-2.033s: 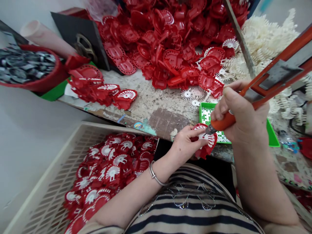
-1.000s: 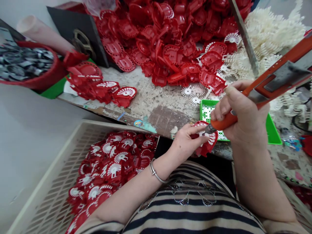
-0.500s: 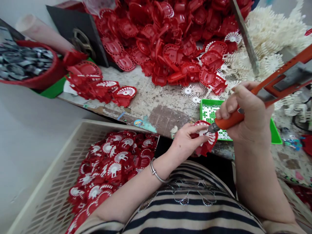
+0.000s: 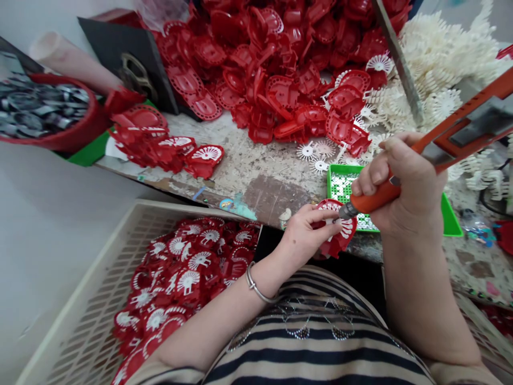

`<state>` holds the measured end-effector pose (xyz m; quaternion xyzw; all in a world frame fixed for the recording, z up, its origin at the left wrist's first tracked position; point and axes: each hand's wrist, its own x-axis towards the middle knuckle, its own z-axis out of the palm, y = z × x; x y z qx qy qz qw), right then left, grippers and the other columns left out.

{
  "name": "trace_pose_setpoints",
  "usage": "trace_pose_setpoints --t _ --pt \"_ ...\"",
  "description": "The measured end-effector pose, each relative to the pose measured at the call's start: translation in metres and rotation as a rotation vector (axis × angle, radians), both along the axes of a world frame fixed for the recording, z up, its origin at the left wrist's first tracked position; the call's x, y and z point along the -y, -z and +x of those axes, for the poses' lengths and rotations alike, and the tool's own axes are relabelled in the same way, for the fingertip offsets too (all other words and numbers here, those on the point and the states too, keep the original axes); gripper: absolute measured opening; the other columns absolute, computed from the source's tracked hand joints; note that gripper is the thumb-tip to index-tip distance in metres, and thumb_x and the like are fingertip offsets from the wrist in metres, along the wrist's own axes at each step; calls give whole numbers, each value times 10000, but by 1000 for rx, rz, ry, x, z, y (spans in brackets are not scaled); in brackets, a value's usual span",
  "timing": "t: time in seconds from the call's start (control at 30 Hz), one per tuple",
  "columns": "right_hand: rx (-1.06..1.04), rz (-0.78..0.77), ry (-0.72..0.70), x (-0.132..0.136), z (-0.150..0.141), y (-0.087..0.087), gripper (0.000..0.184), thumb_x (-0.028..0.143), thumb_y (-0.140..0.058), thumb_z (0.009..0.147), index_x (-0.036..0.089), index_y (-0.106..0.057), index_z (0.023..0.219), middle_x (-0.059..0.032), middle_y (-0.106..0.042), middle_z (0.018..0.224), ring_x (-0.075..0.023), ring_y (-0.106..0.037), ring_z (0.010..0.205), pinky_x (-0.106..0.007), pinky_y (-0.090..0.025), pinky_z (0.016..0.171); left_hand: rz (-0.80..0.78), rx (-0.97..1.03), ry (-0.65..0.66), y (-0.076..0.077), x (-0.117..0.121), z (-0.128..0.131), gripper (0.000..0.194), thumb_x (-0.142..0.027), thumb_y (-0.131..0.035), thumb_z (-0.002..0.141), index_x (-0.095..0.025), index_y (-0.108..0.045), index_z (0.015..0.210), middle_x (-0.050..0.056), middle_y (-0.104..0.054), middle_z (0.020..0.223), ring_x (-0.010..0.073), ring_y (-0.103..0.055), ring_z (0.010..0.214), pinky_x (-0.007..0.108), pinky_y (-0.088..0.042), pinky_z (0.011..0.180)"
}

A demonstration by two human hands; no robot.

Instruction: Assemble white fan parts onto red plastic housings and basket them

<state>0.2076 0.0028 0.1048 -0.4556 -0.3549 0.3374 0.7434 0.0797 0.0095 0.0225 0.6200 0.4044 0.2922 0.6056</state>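
Note:
My left hand grips a red plastic part at the bench's front edge. A white fan-shaped piece lies on the face of that part. In my right hand is an orange electric screwdriver, fingers wrapped round its front end. Its tip points down and left at the middle of the white piece, between my left thumb and forefinger; the exact contact is hidden. Just behind the part sits a green tray of small white pieces, partly covered by my right hand.
Red parts are heaped at the back, beside a pile of white fan pieces. Several assembled parts lie at left. A crate of assembled parts stands below. A red bowl holds metallic pieces. A flat bar slants down at the back.
The view has shifted very slightly. Both hands, the red part and the screwdriver keep nearly the same positions, with the tip still at the white piece.

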Motion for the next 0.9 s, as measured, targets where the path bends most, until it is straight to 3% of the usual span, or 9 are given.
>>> trace_pose_setpoints --t 0.33,0.9 --pt "24 10 -12 2 0 1 167 263 -721 770 252 -562 721 90 -443 482 -91 -403 363 -260 -381 393 -3 -4 -16 -3 0 0 129 -211 -781 693 -212 -783 822 -5 -570 764 115 -563 752 264 -475 744" --pt "58 31 -28 4 -2 0 199 295 -744 758 249 -559 701 88 -444 468 -88 -397 345 -261 -376 382 -19 -8 -2 -2 1 1 94 -200 -778 690 -194 -762 783 2 -575 811 124 -572 786 286 -475 784"
